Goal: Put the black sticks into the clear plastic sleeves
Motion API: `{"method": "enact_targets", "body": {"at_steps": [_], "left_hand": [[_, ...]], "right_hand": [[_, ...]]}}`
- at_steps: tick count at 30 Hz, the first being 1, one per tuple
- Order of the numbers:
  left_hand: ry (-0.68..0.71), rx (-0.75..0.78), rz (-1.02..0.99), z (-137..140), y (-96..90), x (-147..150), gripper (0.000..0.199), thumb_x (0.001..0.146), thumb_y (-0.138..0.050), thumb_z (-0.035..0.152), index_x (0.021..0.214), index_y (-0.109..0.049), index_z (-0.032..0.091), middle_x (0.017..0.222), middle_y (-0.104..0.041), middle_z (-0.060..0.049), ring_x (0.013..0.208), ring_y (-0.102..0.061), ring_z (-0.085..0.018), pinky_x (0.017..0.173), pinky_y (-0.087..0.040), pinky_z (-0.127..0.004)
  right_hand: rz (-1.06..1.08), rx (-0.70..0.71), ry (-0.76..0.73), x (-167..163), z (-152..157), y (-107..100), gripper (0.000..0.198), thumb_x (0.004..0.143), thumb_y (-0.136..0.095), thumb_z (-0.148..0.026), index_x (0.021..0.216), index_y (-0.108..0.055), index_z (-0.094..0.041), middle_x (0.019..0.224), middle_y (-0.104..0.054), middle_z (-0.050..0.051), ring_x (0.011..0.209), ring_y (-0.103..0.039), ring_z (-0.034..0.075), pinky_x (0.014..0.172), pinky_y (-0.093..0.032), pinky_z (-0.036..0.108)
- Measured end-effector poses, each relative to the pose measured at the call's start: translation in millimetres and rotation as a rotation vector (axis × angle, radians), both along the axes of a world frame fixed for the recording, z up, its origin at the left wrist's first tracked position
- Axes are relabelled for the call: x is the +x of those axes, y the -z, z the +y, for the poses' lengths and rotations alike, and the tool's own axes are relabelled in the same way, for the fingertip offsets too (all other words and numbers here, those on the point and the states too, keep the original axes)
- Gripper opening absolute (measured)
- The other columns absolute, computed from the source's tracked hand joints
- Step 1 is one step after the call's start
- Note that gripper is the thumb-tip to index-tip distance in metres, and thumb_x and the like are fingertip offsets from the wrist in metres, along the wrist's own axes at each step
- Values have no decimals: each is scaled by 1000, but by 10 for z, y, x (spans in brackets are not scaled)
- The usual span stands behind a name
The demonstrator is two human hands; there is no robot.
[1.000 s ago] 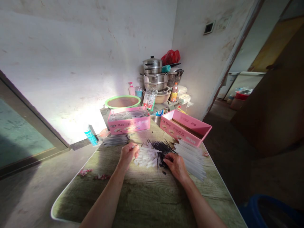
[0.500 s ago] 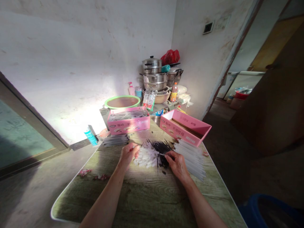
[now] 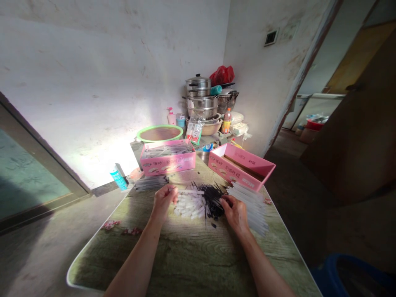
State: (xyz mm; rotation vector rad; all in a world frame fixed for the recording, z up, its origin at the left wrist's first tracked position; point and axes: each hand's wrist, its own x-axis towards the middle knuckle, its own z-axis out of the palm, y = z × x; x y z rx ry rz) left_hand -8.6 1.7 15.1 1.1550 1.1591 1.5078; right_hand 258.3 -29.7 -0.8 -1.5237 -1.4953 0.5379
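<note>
My left hand pinches one end of a thin white stick held level above a heap of short white pieces. My right hand rests with bent fingers at the right edge of a pile of thin black sticks, next to a fan of clear sleeves; what it holds cannot be made out. All of this lies on a wood-patterned table.
Two pink boxes stand at the table's far side, one full, one open. A bundle of packed sticks lies left. Behind are a green basin, stacked pots and a blue tube. A blue bin sits lower right.
My right hand has moved right, off the white stick, to the edge of the black pile. The left hand now holds the stick alone and has shifted slightly up.
</note>
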Motion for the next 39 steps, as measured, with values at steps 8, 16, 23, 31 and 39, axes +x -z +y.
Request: {"method": "enact_targets", "body": {"at_steps": [8,16,23,31,39], "left_hand": [[285,-19,159,-104,-26,158,18,75,-66,34,84,-68,18,56,-66,-2,49,-60,-17,54,-48,-30],[260,-6,215,-113,-76,159,22,80,-61,39,76,-68,19,55,-61,-2,41,-50,-13,42,-38,-27],[250,-148,130,-102,-31,188,31,78,-62,46,61,-54,21,45,-43,3,34,-31,-8,36,-17,-24],[327,-288,-25,-59,51,165,38,79,-62,49,64,-43,21,45,-28,8,35,-16,-3,36,-9,-21],[271,-61,102,-64,25,159,31,84,-57,44,68,-47,19,47,-31,9,38,-28,-5,37,-26,-18]], "right_hand": [[487,-424,-441,-200,-77,3,59,83,-43,-71,73,-62,-16,41,-56,-1,28,-40,9,31,-27,20],[682,-417,-452,-218,-138,-113,47,79,-59,-62,69,-59,-16,40,-49,-5,28,-34,6,30,-19,19],[423,-231,-493,-212,-156,-76,44,88,-50,-57,71,-60,-18,44,-48,-5,35,-37,8,39,-27,22],[107,-62,-513,-234,-277,-271,46,95,-42,-50,60,-50,-21,53,-51,-1,53,-47,13,53,-34,25],[334,-225,-514,-266,-229,-165,44,89,-49,-58,70,-56,-18,52,-53,-3,42,-44,9,43,-32,21]]}}
